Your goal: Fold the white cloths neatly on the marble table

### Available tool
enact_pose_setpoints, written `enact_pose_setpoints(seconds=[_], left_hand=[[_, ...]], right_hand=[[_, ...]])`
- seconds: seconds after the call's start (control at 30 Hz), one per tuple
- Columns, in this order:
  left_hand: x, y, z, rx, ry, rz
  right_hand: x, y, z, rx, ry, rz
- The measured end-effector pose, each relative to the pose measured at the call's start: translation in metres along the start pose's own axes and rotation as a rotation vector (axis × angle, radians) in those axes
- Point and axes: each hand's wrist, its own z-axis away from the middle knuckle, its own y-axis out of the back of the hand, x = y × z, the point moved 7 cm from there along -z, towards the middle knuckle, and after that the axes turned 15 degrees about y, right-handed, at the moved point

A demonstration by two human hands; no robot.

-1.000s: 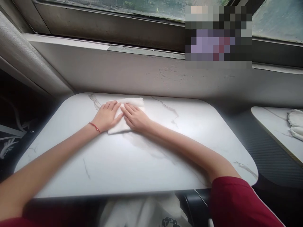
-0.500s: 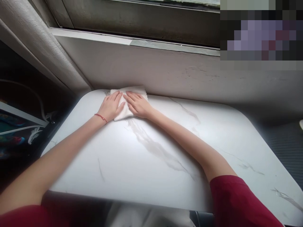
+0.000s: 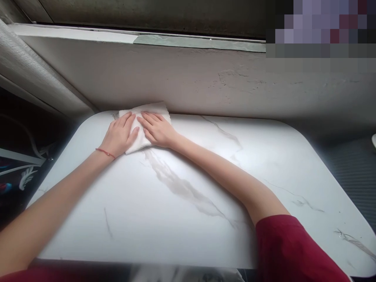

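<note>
Desk: white marble-look top with grey veins and rounded corners, butted against a grey plastered wall under a window ledge. Dark gap and a ribbed panel off the far left corner.

Change over the last second: cloth and both hands had travelled from a spot short of the back edge up to the far-left part of the desk, where the top meets the wall. In the earlier view bare desk showed beyond the cloth; now the cloth's far edge sat at or against the foot of the wall. Judged from that, the stroke had run out of room in this direction, and the back-left corner was being covered.

Faint greyish smear ran diagonally from under the cloth toward the near right; could not tell damp trail from stone veining.

Cloth: white, soft, folded into a small thick pad, lying flat, top edge slightly lifted near the wall.

Left hand: open, palm down, fingers spread, pressing the cloth's left part; thin red cord on the wrist.

Right hand: open, flat, pressing the cloth's right part. The two hands nearly touched. Neither gripped; both bore down.
</note>
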Motion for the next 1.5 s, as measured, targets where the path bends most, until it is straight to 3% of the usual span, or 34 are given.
enact_pose_setpoints(seconds=[0.3, 0.53, 0.7, 0.8, 1.0, 1.2, 1.33, 1.5], left_hand=[[0.002, 0.002, 0.000, 0.009, -0.003, -0.022], [0.015, 0.022, 0.010, -0.014, -0.028, -0.195], [0.020, 0.037, 0.027, -0.103, 0.044, -0.376], [0.024, 0.043, 0.052, -0.094, 0.057, -0.421], [0.020, 0.056, 0.146, 0.052, 0.001, -0.477], [-0.009, 0.080, 0.228, 0.254, -0.066, -0.480], [-0.041, 0.086, 0.241, 0.218, -0.018, -0.486], [-0.066, 0.084, 0.215, 0.166, 0.029, -0.464]], right_hand=[[0.000, 0.000, 0.000, 0.016, 0.024, -0.014], [-0.011, -0.004, -0.003, 0.076, 0.053, -0.039], [-0.053, 0.003, -0.003, 0.078, 0.020, -0.035], [-0.086, 0.010, 0.005, 0.075, 0.013, -0.042], [-0.167, 0.024, 0.027, 0.119, 0.147, -0.063], [-0.244, 0.029, 0.019, 0.144, 0.297, 0.001], [-0.267, 0.025, -0.004, 0.121, 0.343, 0.041], [-0.256, 0.011, -0.036, 0.091, 0.342, 0.011]])
